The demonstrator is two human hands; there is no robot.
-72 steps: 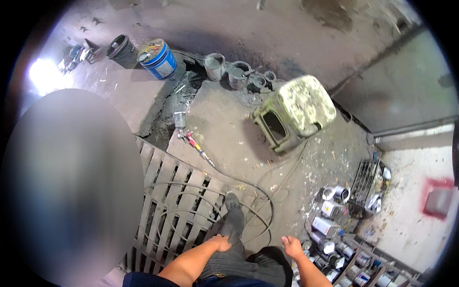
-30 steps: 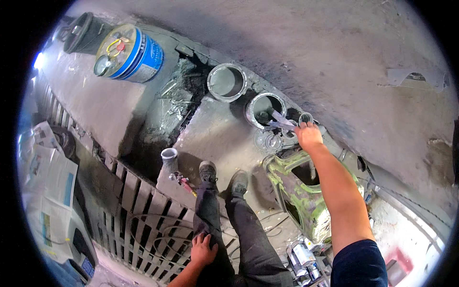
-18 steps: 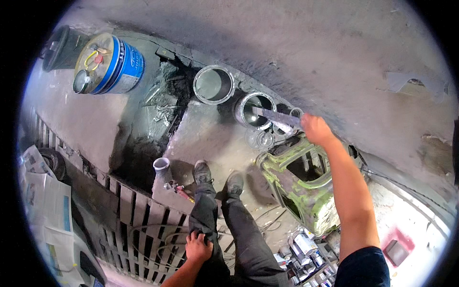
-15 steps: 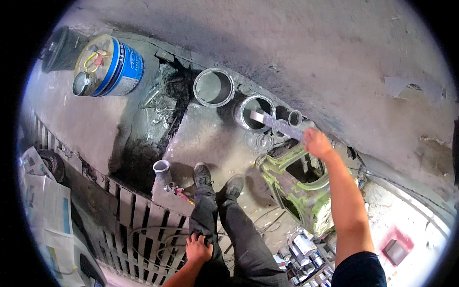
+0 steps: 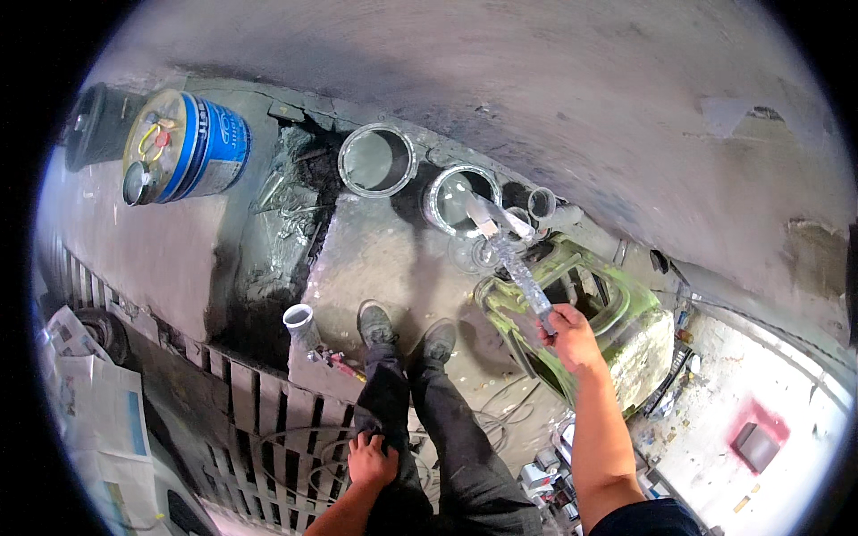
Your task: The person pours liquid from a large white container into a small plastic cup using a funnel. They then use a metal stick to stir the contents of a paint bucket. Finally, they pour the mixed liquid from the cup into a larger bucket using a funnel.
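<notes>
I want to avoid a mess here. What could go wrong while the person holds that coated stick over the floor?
1. The paint-coated stick in the right hand hangs past the open paint can, so paint may drip on the floor or the shoes.
2. The small cup stands close to the left shoe and could be kicked over.
3. The loose cable near the feet could trip the person.

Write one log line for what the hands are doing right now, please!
right hand: holds paint-crusted stick over open paint can | left hand: rests on own thigh | nearby: green stool
</notes>
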